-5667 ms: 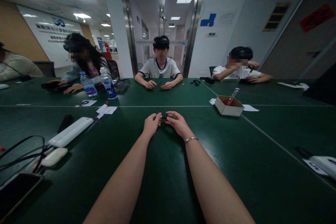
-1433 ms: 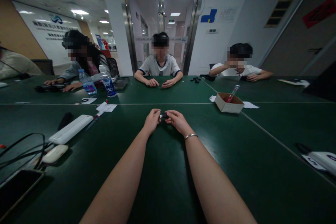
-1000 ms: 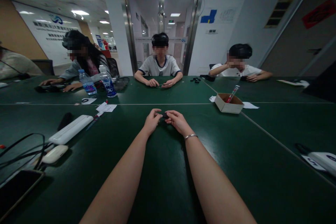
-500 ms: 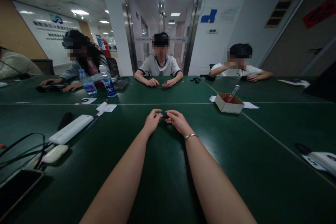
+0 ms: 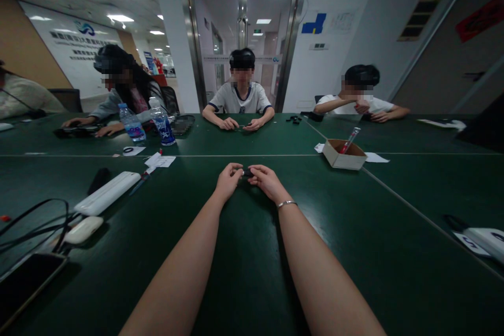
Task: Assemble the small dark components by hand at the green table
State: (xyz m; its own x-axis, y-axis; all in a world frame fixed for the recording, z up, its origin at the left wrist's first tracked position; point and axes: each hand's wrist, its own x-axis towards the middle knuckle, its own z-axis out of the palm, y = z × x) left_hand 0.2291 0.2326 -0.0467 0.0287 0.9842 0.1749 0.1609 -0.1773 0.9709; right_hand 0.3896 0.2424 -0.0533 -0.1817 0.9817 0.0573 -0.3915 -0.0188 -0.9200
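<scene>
Both arms reach forward over the dark green table [image 5: 248, 252]. Between my fingertips is a small black object [image 5: 247, 172] with a pale or metallic end on its left; its kind is too small to make out. My right hand [image 5: 266, 181], with a silver bangle on the wrist, pinches the black part. My left hand [image 5: 229, 181] is closed at the pale end, thumb and forefinger together. The fingers partly cover the object.
Left lie a white power bank [image 5: 108, 193], a white case [image 5: 83, 230], cables and a phone [image 5: 29, 291]. Two bottles [image 5: 161, 123] stand farther back. A small open box [image 5: 344, 160] holds a red-and-clear tube. Several people sit around the table.
My hands and the black object stay almost in place. Across the table at the right, a person's raised hand has shifted slightly near the face.
</scene>
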